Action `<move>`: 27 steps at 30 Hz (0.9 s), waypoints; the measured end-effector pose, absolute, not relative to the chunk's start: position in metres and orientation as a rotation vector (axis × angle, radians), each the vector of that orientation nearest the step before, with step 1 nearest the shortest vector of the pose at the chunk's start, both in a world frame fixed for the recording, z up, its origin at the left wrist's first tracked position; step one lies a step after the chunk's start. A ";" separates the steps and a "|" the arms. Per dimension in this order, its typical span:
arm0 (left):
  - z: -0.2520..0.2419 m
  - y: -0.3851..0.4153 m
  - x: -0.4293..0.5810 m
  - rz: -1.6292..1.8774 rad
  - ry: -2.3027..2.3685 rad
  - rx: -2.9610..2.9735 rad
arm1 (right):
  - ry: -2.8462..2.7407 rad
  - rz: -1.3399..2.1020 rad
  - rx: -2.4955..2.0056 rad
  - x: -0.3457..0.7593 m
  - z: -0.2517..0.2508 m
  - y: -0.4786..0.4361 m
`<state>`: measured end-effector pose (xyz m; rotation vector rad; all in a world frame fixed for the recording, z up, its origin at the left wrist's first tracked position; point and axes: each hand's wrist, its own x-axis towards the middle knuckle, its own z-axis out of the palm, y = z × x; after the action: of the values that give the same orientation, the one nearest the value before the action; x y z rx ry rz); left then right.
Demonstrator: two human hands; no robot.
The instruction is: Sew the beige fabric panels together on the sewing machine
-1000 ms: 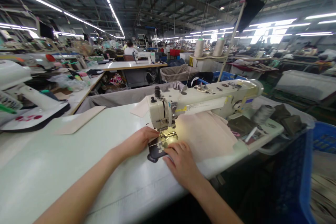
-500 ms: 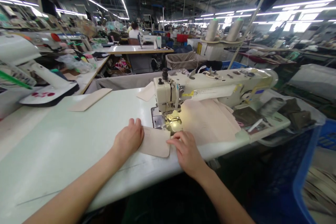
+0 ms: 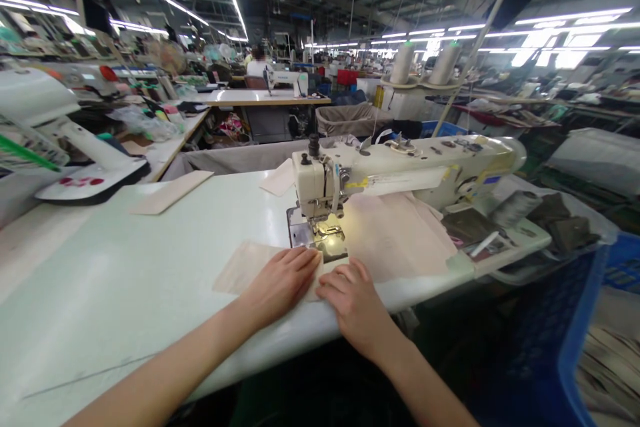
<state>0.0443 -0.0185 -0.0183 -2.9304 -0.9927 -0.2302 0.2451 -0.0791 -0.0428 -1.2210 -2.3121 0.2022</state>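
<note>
A beige fabric piece point(image 3: 245, 265) lies on the pale green table in front of the sewing machine point(image 3: 320, 187). My left hand point(image 3: 283, 283) rests over its right part, fingers together and bent down at the edge just before the needle plate. Close beside it, my right hand point(image 3: 353, 297) has its fingers closed at the fabric's right end, with a narrow light edge showing near the fingertips. The thumbs are mostly hidden. Lamplight falls on the metal plate point(image 3: 330, 233) under the presser foot; the fabric is short of the needle.
A larger beige cloth point(image 3: 400, 233) spreads beneath the machine arm. Two smaller beige pieces, one at left point(image 3: 173, 192) and one behind the machine head point(image 3: 277, 178), lie on the table. A blue crate point(image 3: 565, 347) stands at right. Thread cones point(image 3: 403, 63) stand behind.
My left hand has moved right and flattened over the fabric, nearer my right hand. The fabric now extends out to the left of it. My right hand stays at the right end.
</note>
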 end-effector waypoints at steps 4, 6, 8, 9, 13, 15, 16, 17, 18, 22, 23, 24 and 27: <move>-0.023 -0.001 0.047 -0.235 -1.166 -2.846 | -2.277 0.192 -1.287 0.243 -0.047 -0.061; -0.021 0.007 0.047 -0.242 -1.213 -2.832 | -2.262 0.198 -1.299 0.242 -0.049 -0.050; -0.019 0.012 0.049 -0.246 -1.238 -2.834 | -2.254 0.215 -1.302 0.242 -0.049 -0.040; -0.019 0.015 0.050 -0.244 -1.249 -2.834 | -2.249 0.224 -1.303 0.242 -0.049 -0.037; -0.022 0.019 0.051 -0.271 -1.256 -2.821 | -2.227 0.255 -1.317 0.244 -0.048 -0.033; -0.024 0.020 0.051 -0.308 -1.237 -2.826 | -2.215 0.263 -1.322 0.244 -0.049 -0.033; -0.025 0.020 0.051 -0.319 -1.234 -2.826 | -2.209 0.267 -1.321 0.244 -0.049 -0.034; -0.025 0.020 0.051 -0.320 -1.233 -2.827 | -2.203 0.270 -1.319 0.244 -0.049 -0.034; -0.025 0.020 0.051 -0.316 -1.237 -2.825 | -2.201 0.273 -1.317 0.243 -0.050 -0.034; -0.024 0.022 0.051 -0.309 -1.230 -2.838 | -2.200 0.269 -1.323 0.243 -0.052 -0.033; -0.024 0.022 0.051 -0.324 -1.219 -2.850 | -2.198 0.269 -1.323 0.243 -0.052 -0.033; -0.024 0.022 0.050 -0.343 -1.208 -2.862 | -2.195 0.270 -1.322 0.243 -0.052 -0.033; -0.025 0.023 0.048 -0.376 -1.193 -2.875 | -2.201 0.269 -1.316 0.243 -0.052 -0.033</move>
<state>0.0477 0.0229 -0.0246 -2.8748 -1.1933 -0.3762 0.2430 -0.0330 -0.0522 -1.3161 -2.2012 0.2690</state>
